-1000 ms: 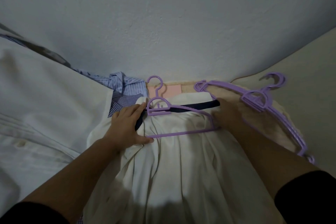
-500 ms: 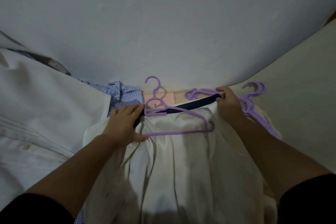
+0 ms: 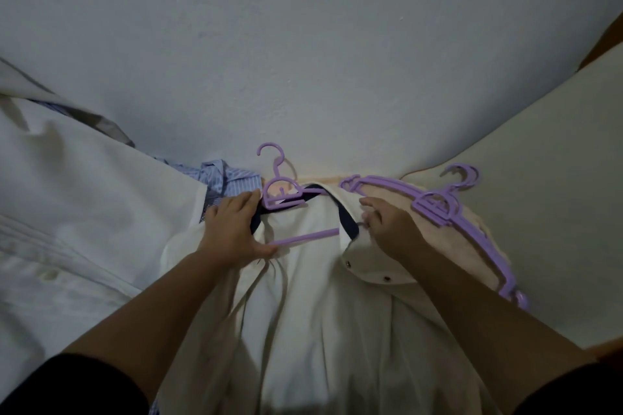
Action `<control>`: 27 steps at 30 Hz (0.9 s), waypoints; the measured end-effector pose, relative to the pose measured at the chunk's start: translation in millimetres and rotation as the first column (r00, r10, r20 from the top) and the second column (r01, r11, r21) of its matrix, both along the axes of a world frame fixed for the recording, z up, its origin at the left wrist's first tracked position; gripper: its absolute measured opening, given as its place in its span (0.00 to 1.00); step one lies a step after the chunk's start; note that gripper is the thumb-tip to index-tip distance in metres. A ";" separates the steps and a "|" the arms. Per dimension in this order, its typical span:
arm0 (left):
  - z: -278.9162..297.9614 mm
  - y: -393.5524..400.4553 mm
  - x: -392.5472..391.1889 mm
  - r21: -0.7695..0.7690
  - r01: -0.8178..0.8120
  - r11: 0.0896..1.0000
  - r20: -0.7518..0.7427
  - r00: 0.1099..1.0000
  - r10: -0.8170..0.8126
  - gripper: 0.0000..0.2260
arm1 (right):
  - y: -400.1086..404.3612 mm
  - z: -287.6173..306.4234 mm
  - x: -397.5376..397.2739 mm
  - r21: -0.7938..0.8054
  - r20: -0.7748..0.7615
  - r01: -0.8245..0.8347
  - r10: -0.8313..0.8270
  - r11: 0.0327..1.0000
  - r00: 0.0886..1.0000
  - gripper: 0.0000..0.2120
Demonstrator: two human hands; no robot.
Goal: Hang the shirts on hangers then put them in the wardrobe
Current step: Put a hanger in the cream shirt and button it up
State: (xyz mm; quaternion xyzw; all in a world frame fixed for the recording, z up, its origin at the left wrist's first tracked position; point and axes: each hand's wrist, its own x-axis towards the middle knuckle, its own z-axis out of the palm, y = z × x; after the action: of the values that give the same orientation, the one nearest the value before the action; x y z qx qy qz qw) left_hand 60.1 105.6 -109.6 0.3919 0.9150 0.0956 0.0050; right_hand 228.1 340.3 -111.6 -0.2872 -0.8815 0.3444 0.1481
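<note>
At centre frame a cream shirt (image 3: 303,313) lies flat. The left hand (image 3: 232,232) grips its shoulder and the purple hanger (image 3: 283,199) inside; the right hand (image 3: 387,229) pinches the front panel over it. Spare hangers (image 3: 438,209) lie upper right.

A cream bed (image 3: 556,178) is seen; on it lie a cream shirt (image 3: 320,313), purple hangers (image 3: 448,212) at 2 o'clock, and white garments (image 3: 84,212) at 9 o'clock.

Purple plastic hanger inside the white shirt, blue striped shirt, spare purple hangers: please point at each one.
purple plastic hanger (image 3: 305,237), head view, bottom bar
blue striped shirt (image 3: 232,177), head view, crumpled collar
spare purple hangers (image 3: 435,205), head view, neck piece
</note>
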 end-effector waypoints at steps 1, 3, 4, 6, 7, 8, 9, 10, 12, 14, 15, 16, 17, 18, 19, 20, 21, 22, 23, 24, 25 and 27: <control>-3.1 -1.1 -2.2 0.013 0.005 1.000 -0.001 1.000 -0.005 0.58 | 6.4 -3.9 0.2 0.200 0.041 -0.027 0.019 0.979 0.999 0.16; -9.9 -0.3 -6.7 0.051 0.020 0.998 0.006 1.000 -0.021 0.58 | 18.0 -13.6 -4.8 0.447 0.195 -0.133 0.049 0.884 0.979 0.24; -12.8 1.8 -8.5 0.062 0.032 0.998 0.009 0.999 -0.033 0.57 | 21.7 -16.3 -8.5 0.466 0.267 -0.192 0.070 0.864 0.961 0.29; -18.9 9.9 -12.8 0.062 0.062 0.996 0.003 0.998 -0.062 0.56 | 29.3 -27.1 -18.4 0.414 0.354 -0.282 0.132 0.866 0.926 0.36; -20.9 15.7 -15.3 0.070 0.079 0.994 0.001 0.997 -0.079 0.56 | 28.9 -30.1 -23.6 0.382 0.387 -0.301 0.145 0.874 0.911 0.37; -21.3 22.4 -17.9 0.086 0.093 0.992 0.001 0.996 -0.093 0.55 | 31.6 -36.3 -29.3 0.363 0.404 -0.308 0.149 0.879 0.902 0.37; -21.3 29.9 -21.3 0.104 0.104 0.989 0.003 0.994 -0.105 0.55 | 33.6 -38.5 -33.7 0.346 0.400 -0.291 0.140 0.892 0.906 0.37; -20.9 37.4 -25.5 0.122 0.111 0.986 0.002 0.994 -0.112 0.55 | 36.5 -39.5 -38.8 0.333 0.370 -0.255 0.123 0.908 0.921 0.36; -21.4 50.3 -34.0 0.152 0.119 0.981 -0.012 0.993 -0.119 0.54 | 42.2 -39.0 -47.0 0.336 0.295 -0.167 0.065 0.927 0.953 0.34; -24.0 57.1 -39.3 0.118 0.121 0.986 -0.001 0.993 -0.122 0.54 | 43.7 -34.6 -50.5 0.281 0.249 -0.106 0.034 0.954 0.968 0.31; -27.8 58.0 -39.7 0.082 0.128 0.988 0.008 0.992 -0.129 0.54 | 42.2 -35.1 -51.3 0.256 0.266 -0.109 0.039 0.961 0.963 0.30; -32.8 57.5 -38.0 0.046 0.132 0.990 0.010 0.991 -0.132 0.54 | 37.9 -35.1 -50.5 0.235 0.304 -0.117 0.041 0.965 0.952 0.30; -37.0 56.2 -34.7 0.018 0.131 0.991 0.004 0.991 -0.131 0.54 | 31.7 -37.8 -48.8 0.215 0.345 -0.118 0.037 0.969 0.938 0.30; -40.4 54.1 -30.6 -0.001 0.124 0.992 -0.006 0.992 -0.124 0.55 | 26.9 -45.8 -45.5 0.197 0.369 -0.109 0.030 0.974 0.929 0.31; -43.2 51.0 -26.2 -0.002 0.112 0.994 -0.013 0.994 -0.112 0.54 | 20.7 -51.3 -40.4 0.196 0.386 -0.095 0.012 0.976 0.922 0.34; -46.3 47.9 -22.0 0.021 0.090 0.996 -0.014 0.996 -0.090 0.54 | 14.9 -57.5 -35.9 0.209 0.383 -0.090 0.003 0.974 0.924 0.36; -48.0 44.8 -16.9 0.055 0.063 0.996 -0.019 0.998 -0.062 0.54 | 10.1 -62.7 -31.7 0.233 0.372 -0.080 -0.013 0.969 0.928 0.39; -48.8 41.8 -11.0 0.082 0.034 0.996 -0.025 0.999 -0.032 0.54 | 5.2 -67.3 -27.3 0.227 0.317 -0.034 -0.041 0.973 0.947 0.39; -48.8 38.9 -3.7 0.106 0.002 0.994 -0.032 1.000 0.001 0.54 | -1.1 -67.7 -22.9 0.183 0.236 0.037 -0.080 0.982 0.968 0.38; -48.2 35.8 5.1 0.128 -0.039 0.991 -0.029 0.999 0.044 0.53 | -8.2 -67.1 -18.4 0.136 0.148 0.113 -0.133 0.984 0.980 0.36; -47.6 32.6 15.9 0.145 -0.089 0.985 -0.006 0.996 0.091 0.52 | -16.7 -65.6 -12.9 0.120 0.081 0.181 -0.191 0.976 0.978 0.34; -44.6 26.8 40.3 0.167 -0.187 0.968 0.052 0.982 0.180 0.49 | -38.2 -62.5 -0.2 0.133 -0.010 0.286 -0.287 0.949 0.958 0.28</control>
State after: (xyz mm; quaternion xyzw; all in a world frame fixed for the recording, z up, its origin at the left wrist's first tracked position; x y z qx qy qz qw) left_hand 100.4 132.4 -154.1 0.3027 0.9355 0.1812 -0.0208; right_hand 227.8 302.1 -174.1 -0.4033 -0.8521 0.2583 0.2112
